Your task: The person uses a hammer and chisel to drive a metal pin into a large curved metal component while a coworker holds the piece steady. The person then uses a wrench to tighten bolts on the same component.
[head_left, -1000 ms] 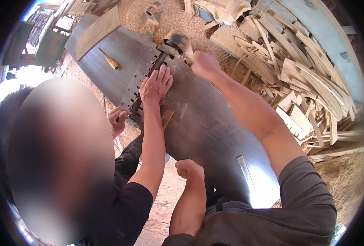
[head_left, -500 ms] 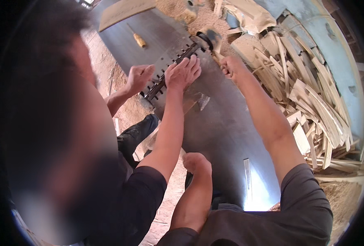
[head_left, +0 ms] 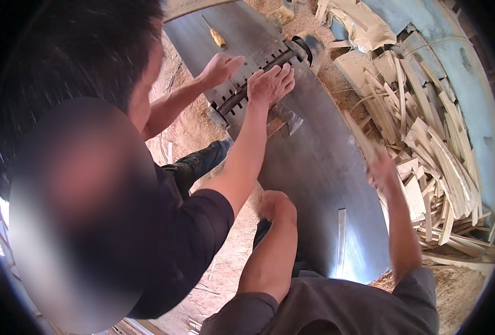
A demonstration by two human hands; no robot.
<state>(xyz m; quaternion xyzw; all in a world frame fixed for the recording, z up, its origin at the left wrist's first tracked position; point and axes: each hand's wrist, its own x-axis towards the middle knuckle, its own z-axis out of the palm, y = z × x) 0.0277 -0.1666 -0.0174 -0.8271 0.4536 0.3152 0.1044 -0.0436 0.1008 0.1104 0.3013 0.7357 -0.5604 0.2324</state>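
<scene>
My right hand (head_left: 381,169), blurred by motion, is closed round a wooden stick (head_left: 357,133) beside the right edge of the metal machine table (head_left: 320,167). At the table's near left edge my left hand (head_left: 277,204) is bent down at the wrist, its fingers hidden. A co-worker's hand (head_left: 271,84) rests on the slotted cutter head (head_left: 237,100) across the table. Their other hand (head_left: 223,69), fingers curled, is just beyond it. Under their forearm lies a tool with a brown part and a grey metal end (head_left: 295,123).
A yellow-handled screwdriver (head_left: 217,38) lies on the far table plate. A thin metal strip (head_left: 341,234) is on the near part. A black pulley (head_left: 303,49) sits at the cutter head's right end. Wood offcuts (head_left: 440,162) are heaped at right. The co-worker's body fills the left.
My right hand has swung back toward me and to the right with the stick, away from the pulley. The co-worker's hands stay around the cutter head. The view has shifted a little.
</scene>
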